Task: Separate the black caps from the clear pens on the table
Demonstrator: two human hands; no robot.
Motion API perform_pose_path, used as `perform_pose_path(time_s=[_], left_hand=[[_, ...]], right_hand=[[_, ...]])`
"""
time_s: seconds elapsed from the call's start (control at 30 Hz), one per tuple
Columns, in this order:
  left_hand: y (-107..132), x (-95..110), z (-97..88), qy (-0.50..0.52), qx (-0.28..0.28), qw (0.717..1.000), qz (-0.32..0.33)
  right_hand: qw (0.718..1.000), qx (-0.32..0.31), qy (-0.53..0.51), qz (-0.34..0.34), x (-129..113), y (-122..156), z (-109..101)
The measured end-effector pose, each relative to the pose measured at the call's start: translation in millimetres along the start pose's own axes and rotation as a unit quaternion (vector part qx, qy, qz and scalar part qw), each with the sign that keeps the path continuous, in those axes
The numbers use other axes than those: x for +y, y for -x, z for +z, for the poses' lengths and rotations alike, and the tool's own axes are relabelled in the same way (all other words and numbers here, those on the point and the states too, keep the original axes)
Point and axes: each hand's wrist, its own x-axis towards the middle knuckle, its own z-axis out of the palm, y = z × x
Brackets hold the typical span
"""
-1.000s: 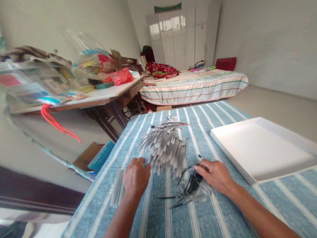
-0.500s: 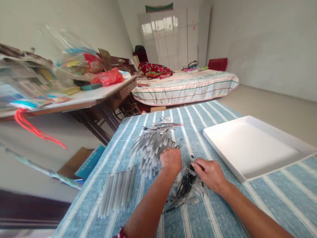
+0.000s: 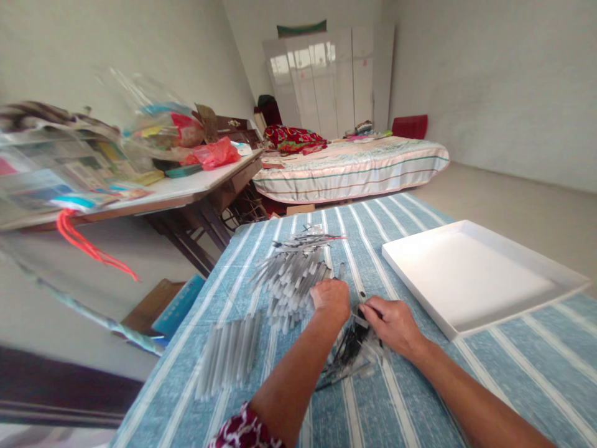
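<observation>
A heap of clear pen barrels lies on the blue striped tablecloth. My left hand rests at the heap's right edge with its fingers curled down; what they hold is hidden. My right hand is pinched on something small over a tangle of black pen refills. A neat row of clear barrels lies apart at the left.
An empty white tray sits on the table at the right. A cluttered side table with bags and papers stands at the left, a bed beyond, and white wardrobes at the back wall.
My left hand moved from the table's left side, beside the row of barrels, across to the right edge of the heap. My right hand stayed over the refills.
</observation>
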Motion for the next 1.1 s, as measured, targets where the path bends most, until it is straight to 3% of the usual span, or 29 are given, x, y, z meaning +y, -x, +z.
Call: perform_pose_path(time_s=[0.23, 0.43, 0.63, 0.77, 0.9, 1.0, 1.1], left_hand=[[10.1, 2.7, -8.4, -0.118, 0.018, 0.992, 0.031], [55.6, -3.5, -15.5, -0.128, 0.078, 0.985, 0.09], [94.8, -28.9, 4.6, -0.062, 0.11, 0.974, 0.189], [101.4, -46.3, 13.3, -0.009, 0.131, 0.966, 0.223], [103.4, -53.4, 12.4, 0.057, 0.125, 0.961, 0.239], [104.4, -55.8, 11.7, 0.081, 0.111, 0.961, 0.242], [105.5, -57.5, 13.1, 0.086, 0.099, 0.964, 0.232]], right_hand=[[0.999, 0.019, -0.03, 0.001, 2.2, 0.4, 3.1], [0.98, 0.025, -0.191, 0.046, -5.4, -3.6, -7.4], [0.932, -0.062, -0.337, 0.119, -13.7, -4.7, -14.8], [0.887, -0.147, -0.411, 0.152, -13.2, 0.2, -11.4], [0.846, -0.199, -0.475, 0.138, -11.0, 2.1, -13.0], [0.834, -0.23, -0.489, 0.113, -9.7, 0.9, -14.8], [0.848, -0.229, -0.461, 0.122, -10.2, 1.2, -13.5]])
